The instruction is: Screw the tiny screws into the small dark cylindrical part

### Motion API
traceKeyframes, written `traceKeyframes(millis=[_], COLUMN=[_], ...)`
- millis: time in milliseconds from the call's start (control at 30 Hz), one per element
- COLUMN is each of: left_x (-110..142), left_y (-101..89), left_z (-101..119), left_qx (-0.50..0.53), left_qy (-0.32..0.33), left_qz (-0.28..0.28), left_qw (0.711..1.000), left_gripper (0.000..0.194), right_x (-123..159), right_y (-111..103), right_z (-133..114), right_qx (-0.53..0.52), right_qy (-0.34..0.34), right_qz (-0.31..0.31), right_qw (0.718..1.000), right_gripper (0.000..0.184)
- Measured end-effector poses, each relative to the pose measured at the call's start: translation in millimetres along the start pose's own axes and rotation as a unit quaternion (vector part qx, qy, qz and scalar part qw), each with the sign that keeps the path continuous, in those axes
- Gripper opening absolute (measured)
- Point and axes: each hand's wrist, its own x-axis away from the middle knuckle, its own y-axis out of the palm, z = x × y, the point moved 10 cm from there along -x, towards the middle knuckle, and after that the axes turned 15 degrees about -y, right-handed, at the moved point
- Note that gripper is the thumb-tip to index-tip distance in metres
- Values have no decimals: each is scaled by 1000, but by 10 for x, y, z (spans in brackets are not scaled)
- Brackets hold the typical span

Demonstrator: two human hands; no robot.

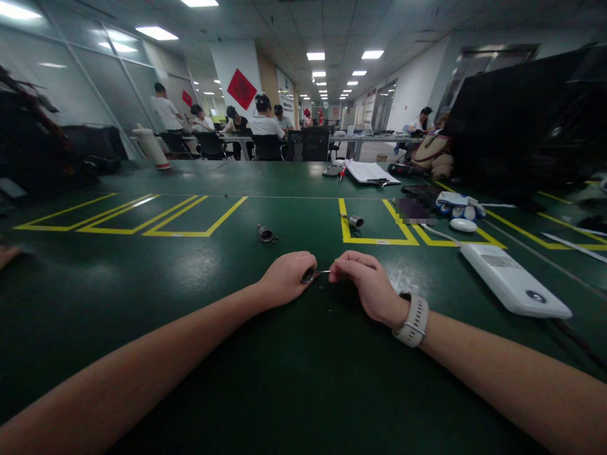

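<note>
My left hand (287, 278) is closed around a small metal cylinder part (307, 275) just above the green table (190, 265). My right hand (367, 284), with a pale watch on the wrist, pinches a thin metal pin (324, 272) whose tip meets that part. Two tiny dark pieces (330, 311) lie on the table below the hands. A similar metal part (265, 234) lies farther back to the left. Another similar metal piece (355, 221) sits inside a yellow-marked box.
A white flat device (515, 287) with a cable lies at the right, beyond it a white mouse (463, 224) and gloves (458, 203). Papers on a clipboard (370, 172) lie farther back. Several people sit at desks in the background. A dark monitor (516, 114) stands at right.
</note>
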Motion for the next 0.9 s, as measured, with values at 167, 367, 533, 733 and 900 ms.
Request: traceKeyframes(millis=[167,367,533,733,900], left_x=[6,12,6,18,26], left_y=[-40,-134,-114,-61,-84], left_z=[-26,-80,-64,19,20], left_qx=[37,101,73,16,26], left_qy=[-1,-9,-14,21,33], left_qz=[16,44,38,21,35], left_qw=[999,994,997,999,998], left_gripper=[11,14,10,9,11], right_x=[-12,8,10,19,42], right_y=[-28,34,34,42,33], right_z=[205,153,-115,-9,205], right_qx=[-112,-116,36,-14,-129], right_qy=[70,71,-36,18,119], right_qz=[25,14,-18,-10,34], right_qw=[991,991,999,1000,984], right_gripper=[15,16,18,19,15])
